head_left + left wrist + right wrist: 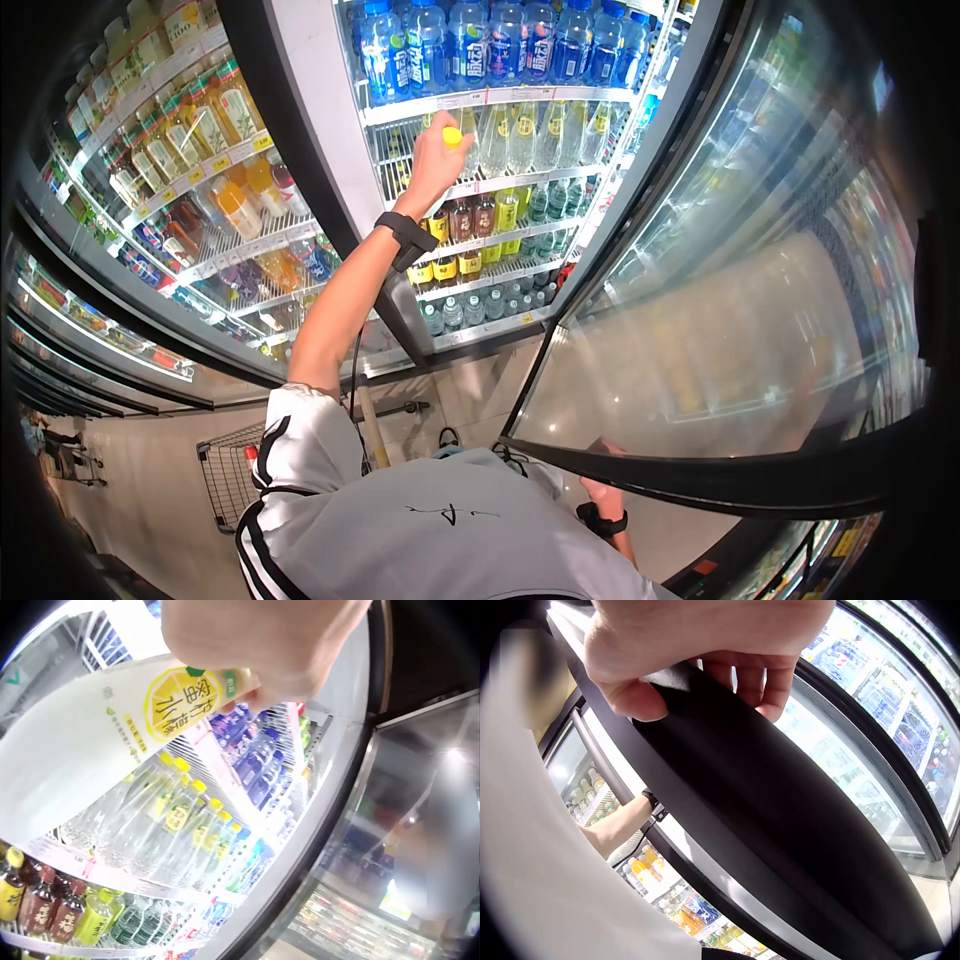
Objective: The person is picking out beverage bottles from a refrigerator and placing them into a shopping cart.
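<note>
My left hand (436,165) reaches into the open drinks fridge and grips a pale bottle (67,757) by its neck. That bottle has a lemon-slice label, and its yellow cap (452,137) shows by the fingers in the head view. In the left wrist view it lies tilted in front of a row of similar yellow-capped bottles (176,814). Down by the waist, my right hand (603,495) is at the glass door. The right wrist view shows its thumb and fingers (646,701) curled round the door's black frame (757,795).
Blue-capped bottles (470,45) fill the shelf above, and dark and yellow drinks (470,218) stand below. The swung-out glass door (700,340) takes up the right side. A wire shopping cart (228,475) stands on the floor to the left.
</note>
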A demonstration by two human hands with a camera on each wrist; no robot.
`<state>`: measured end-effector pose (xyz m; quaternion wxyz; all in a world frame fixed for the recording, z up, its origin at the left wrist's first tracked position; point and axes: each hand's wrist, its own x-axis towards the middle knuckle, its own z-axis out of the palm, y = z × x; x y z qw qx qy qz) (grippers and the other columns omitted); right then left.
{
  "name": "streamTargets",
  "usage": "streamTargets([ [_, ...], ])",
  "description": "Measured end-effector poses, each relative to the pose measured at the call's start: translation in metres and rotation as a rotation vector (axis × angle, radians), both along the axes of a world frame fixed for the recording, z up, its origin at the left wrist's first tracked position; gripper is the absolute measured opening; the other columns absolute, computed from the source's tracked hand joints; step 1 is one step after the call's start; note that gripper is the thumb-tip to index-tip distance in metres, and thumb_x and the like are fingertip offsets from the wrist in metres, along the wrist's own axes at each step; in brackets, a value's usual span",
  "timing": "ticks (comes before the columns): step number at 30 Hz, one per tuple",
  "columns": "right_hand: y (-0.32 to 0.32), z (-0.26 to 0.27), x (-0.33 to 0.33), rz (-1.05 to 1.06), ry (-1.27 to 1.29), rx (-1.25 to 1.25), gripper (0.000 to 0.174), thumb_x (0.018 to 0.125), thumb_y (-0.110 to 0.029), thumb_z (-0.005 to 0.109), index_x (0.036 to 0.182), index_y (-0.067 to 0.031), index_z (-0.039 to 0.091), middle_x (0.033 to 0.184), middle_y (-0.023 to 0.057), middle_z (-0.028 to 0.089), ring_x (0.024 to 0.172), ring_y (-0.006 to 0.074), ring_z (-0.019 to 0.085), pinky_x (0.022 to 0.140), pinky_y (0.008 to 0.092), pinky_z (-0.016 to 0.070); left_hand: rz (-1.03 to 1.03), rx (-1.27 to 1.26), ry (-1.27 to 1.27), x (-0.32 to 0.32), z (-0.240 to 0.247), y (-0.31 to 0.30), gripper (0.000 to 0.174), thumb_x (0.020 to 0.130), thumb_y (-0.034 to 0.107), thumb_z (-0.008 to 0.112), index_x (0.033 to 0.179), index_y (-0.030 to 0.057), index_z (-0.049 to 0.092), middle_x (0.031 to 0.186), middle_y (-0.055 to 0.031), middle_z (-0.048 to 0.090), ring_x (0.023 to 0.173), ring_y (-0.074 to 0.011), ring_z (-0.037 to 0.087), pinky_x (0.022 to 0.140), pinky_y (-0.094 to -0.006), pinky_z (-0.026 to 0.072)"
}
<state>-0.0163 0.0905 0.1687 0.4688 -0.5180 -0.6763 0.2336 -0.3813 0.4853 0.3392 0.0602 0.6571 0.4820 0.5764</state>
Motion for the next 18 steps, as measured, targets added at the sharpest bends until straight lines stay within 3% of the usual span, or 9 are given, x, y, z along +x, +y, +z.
streamTargets([
  [3, -0.001, 0.012, -0.003, 0.042, 0.021, -0.113, 0.037, 0.072, -0.03, 0.068, 0.066, 0.0009, 0.049, 0.064, 0.0111, 0.049, 0.057, 0.0238, 0.047, 0.055, 0.0354, 0.0381, 0.124, 0.17, -0.012, -0.011, -0.019, 0.034, 0.021, 0.081, 0.008, 0.068, 0.09, 0.0034, 0.05, 0.069, -0.0188, 0.058, 0.066, -0.0403, 0.058, 0.06, -0.0469, 0.0435],
  [5, -0.005, 0.027, -0.006, -0.095, -0.104, -0.051, 0.04, 0.076, -0.039, 0.068, 0.069, -0.0015, 0.054, 0.067, 0.0111, 0.053, 0.062, 0.0276, 0.052, 0.062, 0.0389, 0.0419, 0.162, 0.27, 0.025, -0.013, -0.032, 0.048, 0.018, 0.081, 0.007, 0.067, 0.088, 0.0041, 0.051, 0.07, -0.0182, 0.058, 0.067, -0.0398, 0.057, 0.06, -0.0474, 0.0433],
  [6, -0.012, 0.02, -0.002, -0.111, -0.103, -0.126, 0.043, 0.077, -0.045, 0.067, 0.073, -0.0031, 0.056, 0.072, 0.012, 0.056, 0.071, 0.0312, 0.056, 0.075, 0.0436, 0.043, 0.206, 0.371, 0.064, -0.014, -0.037, 0.055, 0.015, 0.08, 0.006, 0.066, 0.085, 0.0047, 0.052, 0.07, -0.0176, 0.059, 0.068, -0.0393, 0.056, 0.061, -0.0478, 0.0431],
  [9, -0.01, 0.02, 0.006, 0.001, 0.005, -0.226, 0.044, 0.078, -0.046, 0.064, 0.074, -0.0023, 0.057, 0.073, 0.0129, 0.056, 0.071, 0.032, 0.056, 0.075, 0.0434, 0.0433, 0.227, 0.332, 0.049, -0.015, -0.054, 0.074, 0.013, 0.079, 0.005, 0.065, 0.082, 0.0058, 0.053, 0.07, -0.0168, 0.058, 0.069, -0.0378, 0.055, 0.062, -0.0469, 0.0437],
  [10, -0.006, 0.027, 0.002, -0.02, -0.085, -0.089, 0.044, 0.079, -0.044, 0.063, 0.071, -0.0012, 0.056, 0.069, 0.014, 0.055, 0.064, 0.0318, 0.054, 0.065, 0.0406, 0.0436, 0.233, 0.332, 0.029, -0.017, -0.061, 0.084, 0.013, 0.077, 0.005, 0.066, 0.081, 0.0065, 0.053, 0.07, -0.0165, 0.058, 0.067, -0.037, 0.055, 0.061, -0.0463, 0.044],
  [13, 0.0, 0.044, -0.014, -0.113, -0.091, 0.013, 0.043, 0.079, -0.041, 0.062, 0.068, 0.0, 0.054, 0.065, 0.014, 0.052, 0.058, 0.0323, 0.052, 0.058, 0.0388, 0.0424, 0.23, 0.343, -0.004, -0.015, -0.066, 0.095, 0.013, 0.077, 0.004, 0.065, 0.081, 0.0061, 0.053, 0.069, -0.0166, 0.058, 0.066, -0.0369, 0.055, 0.059, -0.0461, 0.0438],
  [14, 0.005, 0.065, -0.018, -0.039, -0.026, -0.054, 0.044, 0.08, -0.04, 0.063, 0.068, 0.0012, 0.053, 0.063, 0.014, 0.051, 0.056, 0.0319, 0.052, 0.056, 0.0383, 0.0422, 0.227, 0.336, -0.02, -0.016, -0.068, 0.099, 0.014, 0.077, 0.004, 0.065, 0.08, 0.0057, 0.051, 0.069, -0.0166, 0.057, 0.065, -0.0373, 0.055, 0.057, -0.0461, 0.0436],
  [18, -0.01, 0.001, 0.019, -0.045, -0.038, -0.047, 0.044, 0.081, -0.039, 0.063, 0.067, 0.0015, 0.052, 0.061, 0.0134, 0.051, 0.053, 0.0305, 0.052, 0.052, 0.0368, 0.0415, 0.172, 0.287, -0.156, -0.011, -0.089, 0.112, 0.017, 0.078, 0.005, 0.065, 0.081, 0.0058, 0.048, 0.069, -0.0156, 0.056, 0.066, -0.0381, 0.056, 0.058, -0.0465, 0.0441],
])
